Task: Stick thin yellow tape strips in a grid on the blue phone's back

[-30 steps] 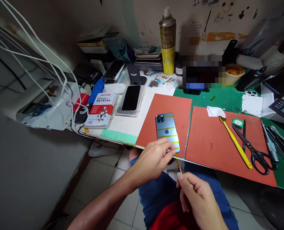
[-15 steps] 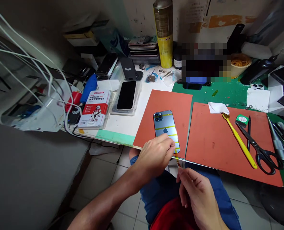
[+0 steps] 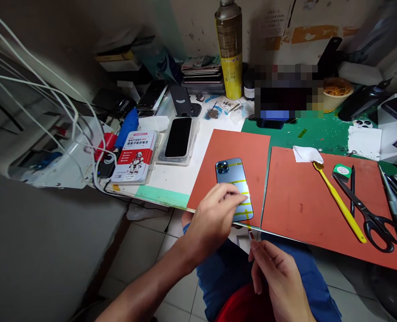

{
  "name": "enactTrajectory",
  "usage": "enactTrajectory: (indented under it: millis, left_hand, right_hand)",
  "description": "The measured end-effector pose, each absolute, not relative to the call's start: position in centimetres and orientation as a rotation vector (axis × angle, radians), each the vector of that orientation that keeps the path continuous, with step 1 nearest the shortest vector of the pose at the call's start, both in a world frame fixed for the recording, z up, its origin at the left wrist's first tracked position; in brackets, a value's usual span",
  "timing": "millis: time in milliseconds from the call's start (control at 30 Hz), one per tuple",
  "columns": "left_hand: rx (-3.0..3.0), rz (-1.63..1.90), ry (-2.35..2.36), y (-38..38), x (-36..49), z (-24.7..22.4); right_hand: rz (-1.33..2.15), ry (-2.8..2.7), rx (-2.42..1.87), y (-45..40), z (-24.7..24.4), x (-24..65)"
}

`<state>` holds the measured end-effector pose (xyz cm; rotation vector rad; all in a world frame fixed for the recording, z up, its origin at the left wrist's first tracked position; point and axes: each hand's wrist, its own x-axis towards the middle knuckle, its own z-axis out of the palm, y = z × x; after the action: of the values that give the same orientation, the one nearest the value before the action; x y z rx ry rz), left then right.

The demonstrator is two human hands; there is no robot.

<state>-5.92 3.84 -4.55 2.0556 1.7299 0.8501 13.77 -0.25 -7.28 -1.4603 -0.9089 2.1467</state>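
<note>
Room about the phone (image 3: 230, 173): open mat (image 3: 242, 143) beyond its far end and along its right side; left hand (image 3: 215, 212) obstructs its lower left, right hand (image 3: 275, 268) its near approach.

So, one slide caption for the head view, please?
Left hand over glossy blue phone crossed by thin yellow strips; right hand nearer the camera.

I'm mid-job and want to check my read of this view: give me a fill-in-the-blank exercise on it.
1. The left hand is over the phone, whose back faces ____.
2. The right hand holds the end of a thin strip that is ____ near the phone.
3. In the picture, the brush lies to the ____ of the scissors.

Missing words: up; yellow; left.
</note>
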Motion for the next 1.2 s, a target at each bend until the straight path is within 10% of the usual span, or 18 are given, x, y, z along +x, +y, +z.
enactTrajectory:
  millis: [300, 1200]
  left_hand:
    - [2.630, 0.109, 1.330, 2.7, -10.5, -6.6]
    - [2.719, 0.416, 1.238, 6.8, -12.0, 0.0]
  right_hand:
    - [2.156, -0.885, -1.419, -0.4, -7.6, 13.9]
    - [1.841, -0.969, -1.168, 1.3, -3.3, 13.0]
